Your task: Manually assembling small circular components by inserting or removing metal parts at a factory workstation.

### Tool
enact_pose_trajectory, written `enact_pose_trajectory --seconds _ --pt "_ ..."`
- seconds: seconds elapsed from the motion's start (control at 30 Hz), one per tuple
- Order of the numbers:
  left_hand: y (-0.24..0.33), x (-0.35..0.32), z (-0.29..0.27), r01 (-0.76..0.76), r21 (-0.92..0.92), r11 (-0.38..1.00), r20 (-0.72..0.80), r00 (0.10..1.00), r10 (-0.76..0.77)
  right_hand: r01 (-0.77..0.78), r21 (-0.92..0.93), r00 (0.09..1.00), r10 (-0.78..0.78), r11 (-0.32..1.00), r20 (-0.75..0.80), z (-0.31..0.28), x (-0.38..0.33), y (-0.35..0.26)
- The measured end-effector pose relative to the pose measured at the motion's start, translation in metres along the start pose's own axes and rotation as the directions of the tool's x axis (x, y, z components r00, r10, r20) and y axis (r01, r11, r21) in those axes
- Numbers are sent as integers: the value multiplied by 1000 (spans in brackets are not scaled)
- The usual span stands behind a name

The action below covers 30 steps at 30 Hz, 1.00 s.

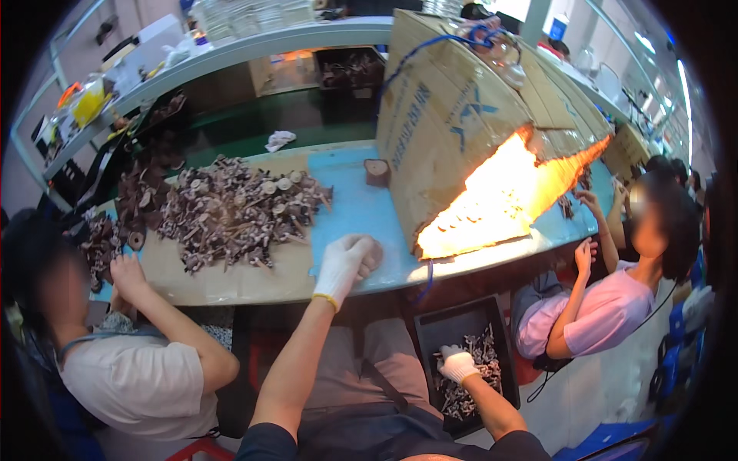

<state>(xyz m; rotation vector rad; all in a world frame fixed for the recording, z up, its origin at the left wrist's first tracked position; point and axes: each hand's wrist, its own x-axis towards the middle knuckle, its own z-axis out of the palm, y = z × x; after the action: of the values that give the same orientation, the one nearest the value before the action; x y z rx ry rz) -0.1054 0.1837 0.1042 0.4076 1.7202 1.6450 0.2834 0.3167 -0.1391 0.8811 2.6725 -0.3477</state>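
My left hand, in a white glove with a yellow cuff edge, is closed above the front edge of the blue table covering. Whatever lies inside its curled fingers is too small and blurred to name. Low on the right, my gloved right hand reaches into a black tray of small pale-and-dark figure-like pieces. Its fingers are bent down at the pieces, and what they grip is hidden. To the left of my left hand, a large heap of similar brown and whitish pieces covers a cardboard sheet.
A big cardboard box with a brightly glowing opening stands right of centre. A small brown block sits beside it. Co-workers sit at left and right. A shelf runs above the green surface behind.
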Motion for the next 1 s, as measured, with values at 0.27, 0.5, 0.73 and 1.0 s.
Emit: enact_pose_trajectory --seconds 0.27,0.5,0.73,1.0 --pt "7 -7 -6 -19 -53 998 44 999 21 -229 930 967 40 -287 251 -93 -22 9" --pt "-11 -12 -10 -160 -48 986 54 985 162 88 967 996 8 239 -92 -266 3 -146" --pt "-16 -8 -4 -154 99 983 29 988 151 310 595 933 -115 741 -342 -328 96 -220" --pt "-21 -4 -9 -180 84 980 37 983 178 241 151 937 -190 959 -293 -338 137 -238"
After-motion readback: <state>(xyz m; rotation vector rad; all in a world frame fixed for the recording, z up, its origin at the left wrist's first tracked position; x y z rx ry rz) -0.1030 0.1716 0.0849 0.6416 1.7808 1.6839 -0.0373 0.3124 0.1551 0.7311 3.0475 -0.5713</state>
